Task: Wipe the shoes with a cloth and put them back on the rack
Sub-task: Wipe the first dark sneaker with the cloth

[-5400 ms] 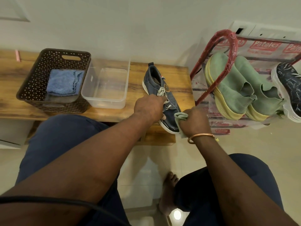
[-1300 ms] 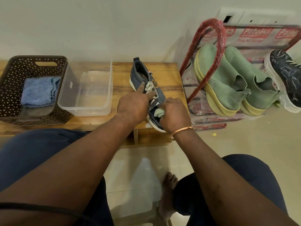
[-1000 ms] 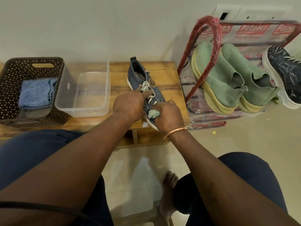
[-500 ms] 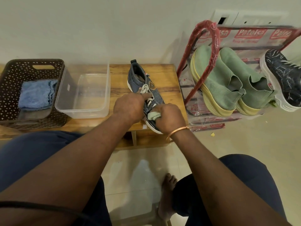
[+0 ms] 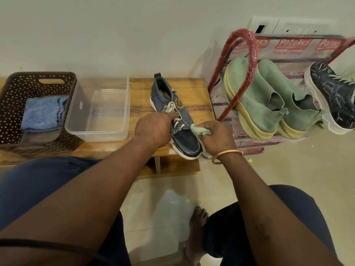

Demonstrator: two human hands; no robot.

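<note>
Hands both at 1 blue shoe (image 5: pixel 187 144): steadies it w/ left hand (image 5: pixel 152 129), index finger laid straight across pale laces, other fingers curled down against shoe's left side. Clutches small green cloth (image 5: pixel 199 130) in right hand (image 5: pixel 217 139), fingers curled tight round it, and presses it to shoe's right side approx mid-length, just by laces, w/ cloth's tail hanging below fist near toe. Wears copper bangle (image 5: pixel 227 153) on right wrist. Has shoe flat on its sole on wooden bench (image 5: pixel 194 93), heel toward wall, toe at bench's front edge, nr right end. On same bench, left of shoe: clear plastic tub (image 5: pixel 96 136), then brown perforated basket (image 5: pixel 11 104) right beside tub, w/ folded blue cloth (image 5: pixel 42 112) inside. Right of bench, just beside it: red rack (image 5: pixel 251 54), frame wrapped in printed plastic, w/ 2 green shoes (image 5: pixel 255 100) w/ yellow soles, tilted, side by side & touching; next to them, 1 dark shoe (image 5: pixel 332 96) w/ white sole, partly cut off by frame edge. Sits w/ knees apart in dark trousers, bare foot (image 5: pixel 197 227) on pale tiled floor (image 5: pixel 288 169) betw. them.
</note>
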